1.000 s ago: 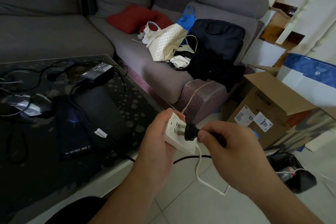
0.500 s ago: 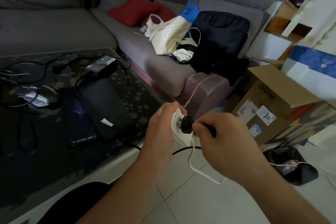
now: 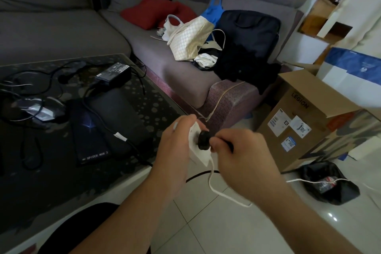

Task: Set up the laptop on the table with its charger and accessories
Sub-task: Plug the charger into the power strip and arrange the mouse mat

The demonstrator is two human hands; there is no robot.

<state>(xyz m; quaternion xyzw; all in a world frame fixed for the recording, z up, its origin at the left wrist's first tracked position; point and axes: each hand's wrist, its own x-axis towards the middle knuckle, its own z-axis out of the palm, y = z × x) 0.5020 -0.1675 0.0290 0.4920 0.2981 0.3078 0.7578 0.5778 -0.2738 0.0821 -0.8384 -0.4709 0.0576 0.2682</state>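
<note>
Centre frame, the left hand [image 3: 175,148] grips a white socket block [image 3: 195,150], fingers wrapped behind it. The right hand [image 3: 243,163] pinches a black plug [image 3: 203,140] pressed flat against the block's face. A white cord [image 3: 218,192] loops down from the block over the floor tiles. Left of the hands, the dark bench [image 3: 156,105] carries the closed laptop [image 3: 115,113], with the charger brick [image 3: 113,72] just beyond it, upper left. A cardboard box [image 3: 299,113] stands on the floor at right.
</note>
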